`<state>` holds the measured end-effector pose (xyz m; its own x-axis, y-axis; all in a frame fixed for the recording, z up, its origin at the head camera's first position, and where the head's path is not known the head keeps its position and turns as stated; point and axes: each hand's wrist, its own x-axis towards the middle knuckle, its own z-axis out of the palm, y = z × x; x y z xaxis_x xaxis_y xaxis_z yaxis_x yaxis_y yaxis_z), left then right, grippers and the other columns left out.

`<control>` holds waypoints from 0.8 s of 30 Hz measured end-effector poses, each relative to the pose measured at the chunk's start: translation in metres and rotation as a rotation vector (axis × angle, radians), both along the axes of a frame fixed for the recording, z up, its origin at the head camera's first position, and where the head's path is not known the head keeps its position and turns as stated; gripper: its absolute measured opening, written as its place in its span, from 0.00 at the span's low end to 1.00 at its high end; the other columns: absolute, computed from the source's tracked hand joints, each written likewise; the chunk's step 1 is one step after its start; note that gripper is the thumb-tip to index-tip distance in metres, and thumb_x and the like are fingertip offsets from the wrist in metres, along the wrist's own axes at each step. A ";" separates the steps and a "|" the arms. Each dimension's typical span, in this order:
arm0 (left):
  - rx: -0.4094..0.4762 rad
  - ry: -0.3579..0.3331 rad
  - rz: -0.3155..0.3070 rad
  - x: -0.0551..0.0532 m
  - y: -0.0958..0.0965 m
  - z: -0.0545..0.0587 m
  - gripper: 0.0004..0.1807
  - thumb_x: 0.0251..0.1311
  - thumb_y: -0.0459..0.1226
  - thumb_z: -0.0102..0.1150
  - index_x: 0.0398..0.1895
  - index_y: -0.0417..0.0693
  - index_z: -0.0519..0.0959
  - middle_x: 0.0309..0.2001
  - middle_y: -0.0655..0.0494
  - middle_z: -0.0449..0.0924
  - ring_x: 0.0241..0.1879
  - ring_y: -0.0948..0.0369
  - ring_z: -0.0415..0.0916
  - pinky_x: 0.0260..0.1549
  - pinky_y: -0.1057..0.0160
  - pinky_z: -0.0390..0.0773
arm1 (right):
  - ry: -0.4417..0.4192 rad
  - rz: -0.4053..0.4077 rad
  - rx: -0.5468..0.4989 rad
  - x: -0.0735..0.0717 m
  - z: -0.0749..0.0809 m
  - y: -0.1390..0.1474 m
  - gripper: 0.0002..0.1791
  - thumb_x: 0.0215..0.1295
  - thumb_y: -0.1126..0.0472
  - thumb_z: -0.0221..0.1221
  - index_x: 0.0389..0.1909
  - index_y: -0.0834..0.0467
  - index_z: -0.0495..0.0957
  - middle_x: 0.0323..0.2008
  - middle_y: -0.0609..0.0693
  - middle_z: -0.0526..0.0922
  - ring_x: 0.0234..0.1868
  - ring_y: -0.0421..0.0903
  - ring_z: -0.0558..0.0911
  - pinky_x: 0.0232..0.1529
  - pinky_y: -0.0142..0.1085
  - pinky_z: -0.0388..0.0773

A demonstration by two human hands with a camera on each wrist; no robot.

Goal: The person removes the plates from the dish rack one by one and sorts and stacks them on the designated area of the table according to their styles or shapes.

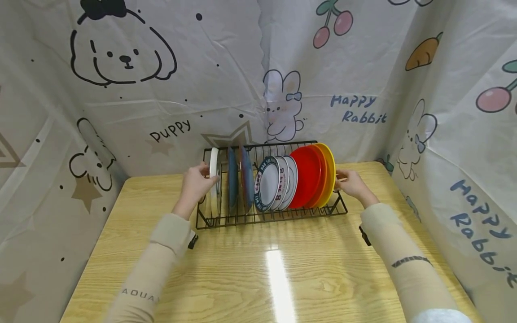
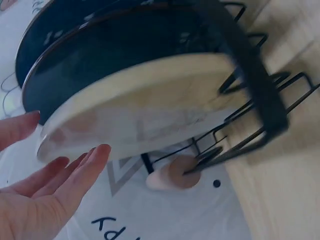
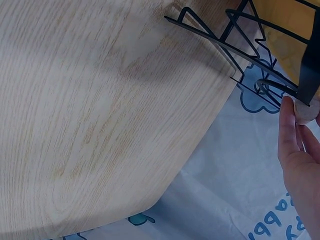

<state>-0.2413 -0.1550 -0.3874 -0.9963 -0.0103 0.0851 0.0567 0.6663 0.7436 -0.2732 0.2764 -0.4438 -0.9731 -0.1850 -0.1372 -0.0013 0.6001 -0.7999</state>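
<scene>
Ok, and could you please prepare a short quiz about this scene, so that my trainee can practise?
1. Which plate stands at the right end of the rack?
a) red
b) blue
c) yellow

2. True or false: of the plates, the left hand is nearest to the white plate.

3. In the right wrist view, what part of the rack is the right hand at?

Key:
1. c
2. True
3. The knob
</scene>
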 end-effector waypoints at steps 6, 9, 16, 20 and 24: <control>-0.002 -0.006 0.085 0.006 0.011 -0.013 0.22 0.54 0.35 0.60 0.51 0.30 0.73 0.40 0.36 0.79 0.35 0.47 0.79 0.33 0.54 0.77 | -0.001 0.004 -0.004 0.001 0.000 0.000 0.27 0.65 0.69 0.48 0.63 0.74 0.55 0.54 0.74 0.67 0.47 0.64 0.77 0.48 0.51 0.72; -0.007 -0.003 0.121 0.007 0.014 -0.021 0.21 0.53 0.34 0.61 0.50 0.30 0.74 0.40 0.35 0.79 0.34 0.47 0.79 0.31 0.54 0.77 | -0.004 0.003 -0.007 0.001 0.000 0.001 0.27 0.65 0.70 0.48 0.63 0.74 0.55 0.54 0.74 0.67 0.48 0.64 0.76 0.48 0.50 0.72; 0.007 0.078 0.152 0.011 0.019 -0.030 0.22 0.51 0.26 0.57 0.52 0.29 0.73 0.62 0.41 0.65 0.17 0.53 0.72 0.18 0.62 0.71 | -0.002 0.002 -0.020 0.000 -0.001 0.001 0.27 0.64 0.70 0.48 0.63 0.74 0.56 0.54 0.74 0.67 0.47 0.63 0.77 0.47 0.50 0.73; 0.027 0.111 0.166 0.012 0.022 -0.031 0.22 0.50 0.24 0.57 0.52 0.28 0.72 0.70 0.50 0.49 0.10 0.63 0.57 0.13 0.68 0.62 | 0.000 0.003 -0.011 0.001 0.000 0.000 0.27 0.64 0.70 0.48 0.64 0.73 0.56 0.55 0.73 0.68 0.46 0.62 0.78 0.47 0.50 0.73; 0.045 0.158 0.184 0.011 0.024 -0.033 0.23 0.51 0.25 0.59 0.52 0.27 0.72 0.69 0.50 0.51 0.08 0.64 0.55 0.13 0.69 0.62 | 0.009 0.009 -0.002 0.001 0.001 0.001 0.27 0.64 0.69 0.48 0.63 0.72 0.57 0.54 0.72 0.68 0.45 0.61 0.78 0.47 0.49 0.73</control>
